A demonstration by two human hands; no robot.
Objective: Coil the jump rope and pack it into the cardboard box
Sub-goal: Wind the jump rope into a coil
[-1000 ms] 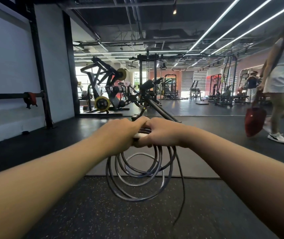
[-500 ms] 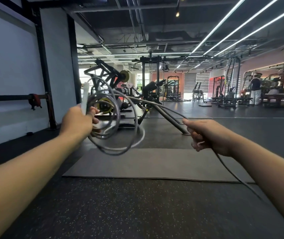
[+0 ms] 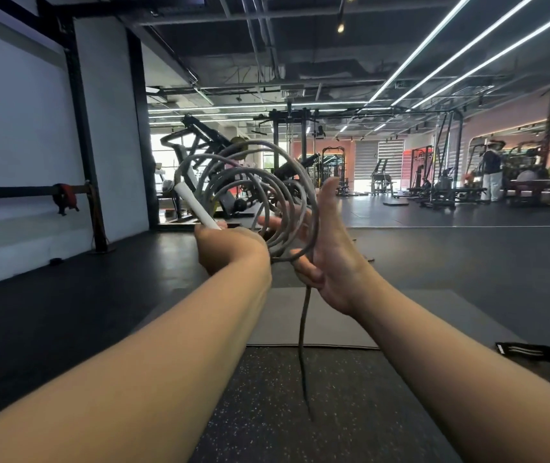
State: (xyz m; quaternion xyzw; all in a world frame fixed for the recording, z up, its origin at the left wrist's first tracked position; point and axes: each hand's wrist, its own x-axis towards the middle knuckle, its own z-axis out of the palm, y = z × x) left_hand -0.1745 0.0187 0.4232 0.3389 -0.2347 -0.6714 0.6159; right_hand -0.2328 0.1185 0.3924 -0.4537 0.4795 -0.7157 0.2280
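Observation:
A grey jump rope (image 3: 260,182) stands in several upright loops in front of me at chest height. My left hand (image 3: 230,248) is closed on the base of the loops and on a white handle (image 3: 193,205) that sticks up and to the left. My right hand (image 3: 330,259) is just right of the coil, palm turned left, thumb up, with the rope running under its lower fingers. From there the loose end (image 3: 303,355) hangs down toward the floor. No cardboard box is in view.
A grey exercise mat (image 3: 300,322) lies on the dark speckled floor below my hands. A black strap with white stripes (image 3: 547,359) lies at the right. Weight machines (image 3: 206,168) stand behind the coil, a wall-mounted bar (image 3: 26,192) at left, a person (image 3: 492,172) far right.
My right hand has come back from the right to the coil, laying another loop onto it. The coil has grown and risen, and the view has tilted a little.

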